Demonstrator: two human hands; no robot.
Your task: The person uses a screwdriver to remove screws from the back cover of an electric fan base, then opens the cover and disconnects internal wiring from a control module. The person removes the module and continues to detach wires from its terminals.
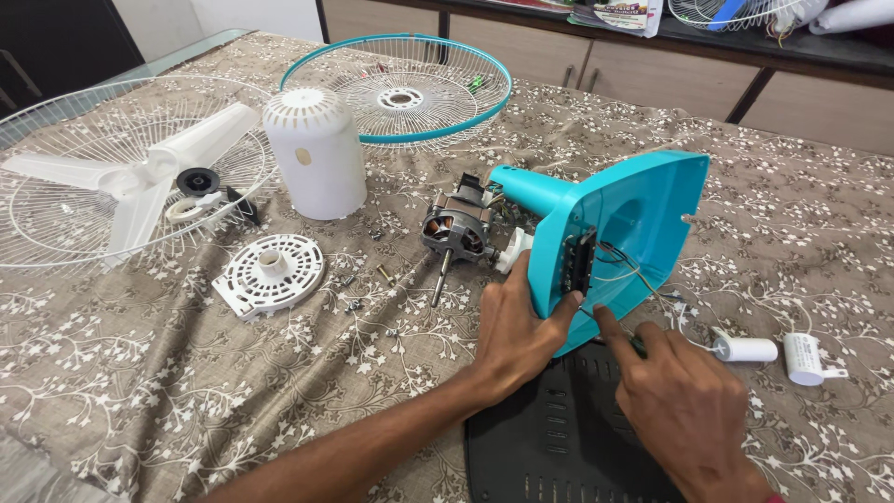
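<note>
On a table covered with a brown floral cloth (186,391), a table fan lies well taken apart. The left hand (512,326) grips the edge of the turquoise plastic fan base shell (643,214), tipped on its side near the table's front edge, fingers wrapped around the rim by the black switch block (582,263). The right hand (684,401) rests just below the shell with its forefinger stretched toward the thin wires (633,270) trailing from inside; whether it pinches a tool I cannot tell. A black slotted bottom plate (559,438) lies flat under both hands. The bare metal motor with its shaft (456,233) remains joined to the shell's neck. Already off: the white three-blade propeller (140,177) in a white wire guard (56,233) toward the left edge, a turquoise-rimmed wire guard (396,93) at the far side, a white cylindrical motor cover (317,154), a white perforated disc (270,275) and loose screws (354,303). Two white capacitors (773,352) lie toward the right. By this layout, stripping looks mostly finished, with the base wiring left.
</note>
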